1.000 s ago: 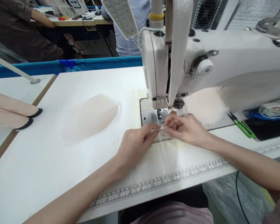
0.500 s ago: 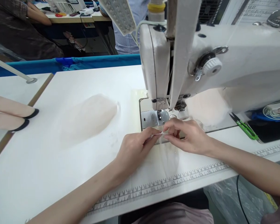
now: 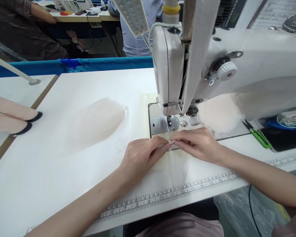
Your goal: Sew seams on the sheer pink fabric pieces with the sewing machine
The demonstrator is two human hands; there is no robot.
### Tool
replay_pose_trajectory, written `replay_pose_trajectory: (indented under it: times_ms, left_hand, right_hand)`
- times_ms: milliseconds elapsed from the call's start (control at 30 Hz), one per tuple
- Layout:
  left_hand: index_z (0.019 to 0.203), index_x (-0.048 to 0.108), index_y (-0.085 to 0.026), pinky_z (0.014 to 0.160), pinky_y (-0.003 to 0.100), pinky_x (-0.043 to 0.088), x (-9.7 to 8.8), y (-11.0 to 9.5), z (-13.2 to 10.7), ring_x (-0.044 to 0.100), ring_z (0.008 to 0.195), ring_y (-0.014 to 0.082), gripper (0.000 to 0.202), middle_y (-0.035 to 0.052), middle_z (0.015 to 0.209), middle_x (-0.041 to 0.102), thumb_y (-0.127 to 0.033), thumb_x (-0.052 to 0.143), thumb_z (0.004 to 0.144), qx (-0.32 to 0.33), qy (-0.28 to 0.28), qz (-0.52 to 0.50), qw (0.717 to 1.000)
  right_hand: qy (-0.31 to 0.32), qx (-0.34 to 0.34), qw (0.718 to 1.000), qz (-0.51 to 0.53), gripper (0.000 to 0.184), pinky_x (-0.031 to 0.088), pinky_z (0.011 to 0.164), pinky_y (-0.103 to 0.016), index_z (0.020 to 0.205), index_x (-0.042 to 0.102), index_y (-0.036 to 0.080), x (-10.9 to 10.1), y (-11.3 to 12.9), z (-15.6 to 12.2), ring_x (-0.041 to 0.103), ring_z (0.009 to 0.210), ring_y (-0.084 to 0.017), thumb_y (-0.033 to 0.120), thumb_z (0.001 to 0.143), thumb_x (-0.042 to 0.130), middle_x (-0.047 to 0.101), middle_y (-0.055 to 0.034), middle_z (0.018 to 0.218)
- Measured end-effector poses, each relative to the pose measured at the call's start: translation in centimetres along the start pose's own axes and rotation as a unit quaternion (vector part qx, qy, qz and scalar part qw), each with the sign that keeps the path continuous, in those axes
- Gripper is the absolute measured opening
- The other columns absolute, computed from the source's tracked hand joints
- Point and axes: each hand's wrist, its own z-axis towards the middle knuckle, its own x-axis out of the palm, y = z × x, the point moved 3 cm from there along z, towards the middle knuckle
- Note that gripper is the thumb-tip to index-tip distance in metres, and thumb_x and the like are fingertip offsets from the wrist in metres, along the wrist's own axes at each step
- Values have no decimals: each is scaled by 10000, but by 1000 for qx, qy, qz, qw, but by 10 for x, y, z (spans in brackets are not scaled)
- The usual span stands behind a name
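Just in front of the needle plate [image 3: 160, 125], my left hand [image 3: 144, 151] pinches the edge of a thin, sheer white fabric [image 3: 176, 168] between thumb and forefinger. My right hand [image 3: 199, 144] pinches the same edge from the other side, and the fingertips of both hands nearly meet. Below them the sheer fabric hangs down over the tabletop toward the printed ruler. Above stands the white sewing machine [image 3: 172, 72], its presser foot [image 3: 169, 121] behind my fingers and clear of the fabric edge I hold.
A sheer beige fabric piece [image 3: 96, 125] lies left on the white table. Pale fabric [image 3: 220, 113] sits under the machine arm. Green thread snips [image 3: 260, 136] rest beside a dark phone-like slab [image 3: 286, 138]. A ruler strip [image 3: 162, 197] runs along the front edge. Two people stand beyond.
My right fingers have closed in toward the left fingertips and now pinch the fabric edge beside them. The view has shifted slightly.
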Motion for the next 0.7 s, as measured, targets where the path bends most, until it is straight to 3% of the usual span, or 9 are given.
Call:
replay_pose_trajectory:
  times_ms: [167, 233, 300, 400, 567, 700]
  left_hand:
    - [950, 522, -187, 378, 154, 264, 3, -2, -2, 328, 358, 42, 108, -143, 440, 324, -292, 503, 960, -46, 9, -17, 999]
    - [1081, 520, -184, 388, 148, 303, 4, -4, -2, 369, 362, 45, 142, -145, 447, 375, -251, 477, 963, -46, 23, -26, 998]
    - [1140, 537, -194, 450, 150, 398, 4, -7, -3, 489, 418, 50, 194, -116, 508, 526, -205, 469, 958, -8, 30, -27, 999]
    - [1036, 600, -196, 541, 173, 484, 4, -8, -4, 604, 517, 65, 139, -58, 638, 670, -181, 493, 949, 44, 14, -14, 999]
    - [905, 597, -160, 509, 168, 472, 3, -10, -6, 604, 496, 70, 22, -52, 593, 658, -169, 578, 907, 75, -34, 11, 997]
    - [875, 600, -164, 495, 162, 441, -1, -13, -5, 557, 468, 59, 53, -66, 562, 624, -158, 559, 909, 53, -19, -6, 998]
  right_hand:
    - [-55, -156, 973, -162, 149, 414, 435, -235, 1011, 651, 168, -4, 6, -7, 569, 519, -86, 120, 879, 600, 643, 42, 620]
    - [-41, -221, 952, -207, 178, 389, 399, -258, 1012, 663, 181, -5, 9, -9, 548, 499, -92, 102, 859, 614, 619, 53, 588]
    - [-30, -271, 936, -221, 177, 392, 390, -260, 986, 680, 203, -8, 13, -10, 553, 508, -92, 105, 847, 629, 621, 53, 597]
    - [-29, -331, 915, -229, 163, 413, 397, -241, 910, 705, 210, -12, 18, -8, 574, 544, -87, 84, 828, 640, 642, 38, 634]
    - [-60, -400, 869, -287, 199, 438, 397, -204, 701, 701, 229, -15, 26, -7, 581, 558, -86, 67, 806, 657, 648, 38, 607]
    - [-71, -386, 877, -278, 224, 424, 395, -222, 654, 676, 214, -16, 27, -8, 571, 516, -89, 47, 801, 655, 626, 39, 559]
